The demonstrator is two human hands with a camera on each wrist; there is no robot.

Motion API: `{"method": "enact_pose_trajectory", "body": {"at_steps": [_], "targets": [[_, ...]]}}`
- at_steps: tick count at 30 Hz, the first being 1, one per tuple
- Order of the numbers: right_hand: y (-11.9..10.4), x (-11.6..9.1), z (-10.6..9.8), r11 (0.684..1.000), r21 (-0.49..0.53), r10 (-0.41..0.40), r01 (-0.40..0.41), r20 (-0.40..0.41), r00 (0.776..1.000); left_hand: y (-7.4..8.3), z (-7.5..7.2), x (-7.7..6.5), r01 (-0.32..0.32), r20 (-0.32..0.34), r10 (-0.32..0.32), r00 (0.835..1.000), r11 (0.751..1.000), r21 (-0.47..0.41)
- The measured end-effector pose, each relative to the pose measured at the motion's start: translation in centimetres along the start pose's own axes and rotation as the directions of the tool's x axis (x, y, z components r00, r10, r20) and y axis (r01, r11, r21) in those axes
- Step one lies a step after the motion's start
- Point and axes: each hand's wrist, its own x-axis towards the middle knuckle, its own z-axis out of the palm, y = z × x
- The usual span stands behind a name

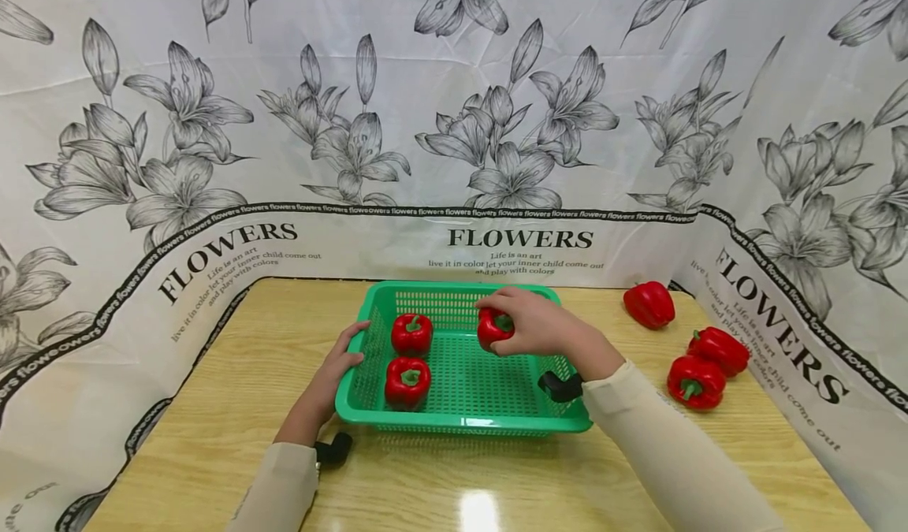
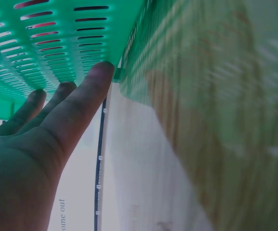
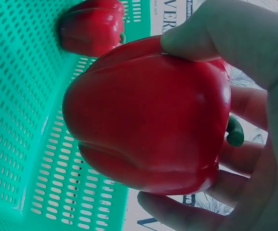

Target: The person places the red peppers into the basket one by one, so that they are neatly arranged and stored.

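My right hand (image 1: 532,321) grips a red bell pepper (image 3: 148,120) with a green stem, thumb on one side and fingers on the other. In the head view this pepper is over the right part of a green slotted basket (image 1: 464,422). Two more red bell peppers, one farther back (image 1: 411,333) and one nearer (image 1: 407,382), stand inside at the basket's left. At the basket's left side is my left hand (image 1: 336,374). In the left wrist view its fingers (image 2: 76,106) lie fairly straight against the slotted outer wall; the thumb is hidden there.
Right of the basket, a red bell pepper (image 1: 649,304) lies near the back, and two others, one behind (image 1: 723,349) and one in front (image 1: 696,382), lie close together. The wooden table (image 1: 234,406) is bordered by a flower-printed cloth (image 1: 369,240) at the back and sides.
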Motion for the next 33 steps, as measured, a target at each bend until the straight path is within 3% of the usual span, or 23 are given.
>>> {"method": "enact_pose_trajectory", "body": {"at_steps": [5, 16, 26, 33], "targets": [[-0.4, 0.5, 0.5, 1.000, 0.004, -0.005, 0.005, 0.025, 1.000, -0.1, -0.1, 0.0, -0.007, 0.004, 0.007, 1.000, 1.000, 0.000], [-1.1, 1.6, 1.7, 0.999, 0.044, -0.031, 0.028, 0.075, 0.997, 0.1, -0.2, 0.0, 0.041, -0.009, -0.042, 0.999, 0.999, -0.026], [-1.2, 2.1, 2.5, 0.999, 0.044, -0.031, 0.027, 0.107, 0.994, 0.4, 0.0, -0.1, 0.023, -0.004, -0.023, 1.000, 1.000, -0.004], [-1.8, 2.5, 3.0, 0.996, 0.051, -0.077, 0.071, 0.125, 0.989, 0.4, 0.0, -0.1, 0.021, 0.002, -0.021, 1.000, 1.000, -0.014]]}}
